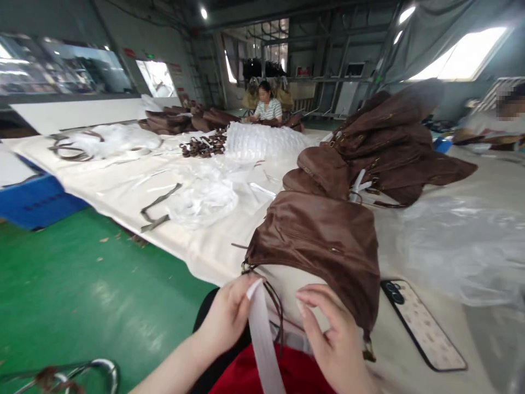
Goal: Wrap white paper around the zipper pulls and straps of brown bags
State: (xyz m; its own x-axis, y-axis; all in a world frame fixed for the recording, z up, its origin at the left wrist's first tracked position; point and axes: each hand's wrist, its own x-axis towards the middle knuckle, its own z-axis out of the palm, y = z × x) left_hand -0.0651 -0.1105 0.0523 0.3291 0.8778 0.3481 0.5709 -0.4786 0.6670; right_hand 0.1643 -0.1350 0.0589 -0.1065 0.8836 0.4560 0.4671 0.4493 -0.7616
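My left hand (pixel 232 309) pinches the upper end of a white strip (pixel 264 345) that hangs down over my lap. My right hand (pixel 332 331) is to the right of it, thumb and forefinger curved toward each other, with nothing visible between them. Both hands are at the near edge of a brown bag (pixel 315 232) lying on the table. A thin brown strap (pixel 275 301) runs down from the bag's left corner, just behind the strip. Metal hardware shows at both lower corners of the bag.
More brown bags (pixel 381 142) are piled behind this one. A phone (pixel 424 325) lies to the right, near clear plastic (pixel 467 246). Plastic wrap (pixel 205 197) and a dark strap (pixel 158 210) lie on the left. A blue crate (pixel 45 200) stands beside the table. Two people sit further off.
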